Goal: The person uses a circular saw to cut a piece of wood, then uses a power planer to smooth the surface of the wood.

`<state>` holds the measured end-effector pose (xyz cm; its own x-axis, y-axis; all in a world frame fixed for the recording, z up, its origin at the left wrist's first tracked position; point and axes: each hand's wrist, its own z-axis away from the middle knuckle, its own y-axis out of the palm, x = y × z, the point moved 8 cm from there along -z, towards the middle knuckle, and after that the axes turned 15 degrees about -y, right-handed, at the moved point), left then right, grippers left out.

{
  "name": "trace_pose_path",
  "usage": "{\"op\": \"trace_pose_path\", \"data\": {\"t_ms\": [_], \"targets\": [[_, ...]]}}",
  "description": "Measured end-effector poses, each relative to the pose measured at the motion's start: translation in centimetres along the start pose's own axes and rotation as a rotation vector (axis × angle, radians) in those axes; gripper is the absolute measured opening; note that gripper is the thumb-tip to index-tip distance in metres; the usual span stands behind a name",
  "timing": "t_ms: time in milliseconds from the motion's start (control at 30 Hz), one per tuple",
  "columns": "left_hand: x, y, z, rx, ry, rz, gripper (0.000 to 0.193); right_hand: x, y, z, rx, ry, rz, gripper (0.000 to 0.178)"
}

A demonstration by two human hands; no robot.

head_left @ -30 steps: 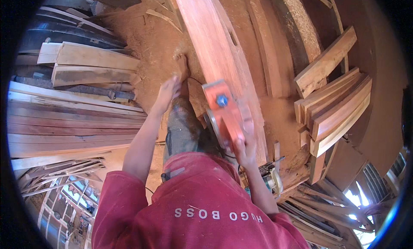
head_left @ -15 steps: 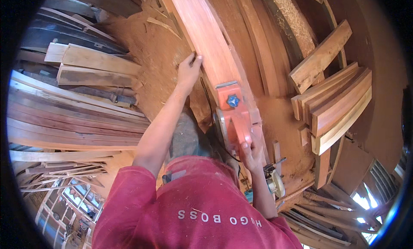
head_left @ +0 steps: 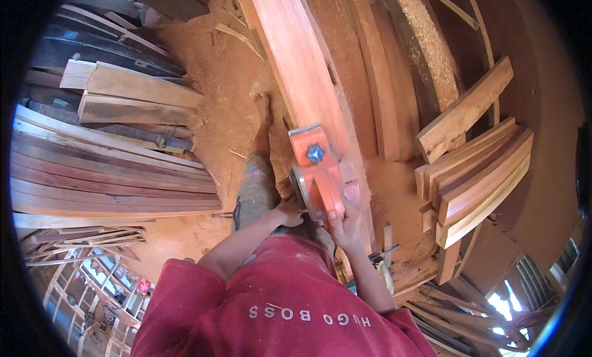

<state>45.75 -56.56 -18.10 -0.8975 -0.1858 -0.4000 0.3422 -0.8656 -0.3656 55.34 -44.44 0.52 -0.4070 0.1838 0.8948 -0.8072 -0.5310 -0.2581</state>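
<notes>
A long reddish wooden board runs away from my body, with an orange electric planer with a blue star-shaped knob resting on its near part. My right hand is wrapped round the planer's rear handle. Close against the planer's left side, low by the board's edge, is my left hand. Its fingers look curled in, and what they hold, if anything, is hidden. Below the handle, partly behind my right forearm, shows a second power tool with a pale round part.
Stacked curved planks lie at the left, with shorter boards beyond them. On the right, several cut boards lean in a pile. Sawdust covers the floor. My bare foot is left of the board.
My left hand has left the board's far left edge and come back beside the planer. The planer and my right hand have shifted slightly left and nearer in the picture.
</notes>
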Motion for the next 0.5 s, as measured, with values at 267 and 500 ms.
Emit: {"op": "trace_pose_path", "data": {"t_ms": [267,500], "targets": [[3.7,-8.7,1.2,0.151,0.143,0.337,0.039,10.1,1.8,-19.8,-0.107,-0.222,-0.008,0.043],[16.5,-18.3,-0.6,-0.157,-0.132,0.602,0.028,18.1,4.5,-40.0,-0.178,-0.415,0.058,0.040]]}}
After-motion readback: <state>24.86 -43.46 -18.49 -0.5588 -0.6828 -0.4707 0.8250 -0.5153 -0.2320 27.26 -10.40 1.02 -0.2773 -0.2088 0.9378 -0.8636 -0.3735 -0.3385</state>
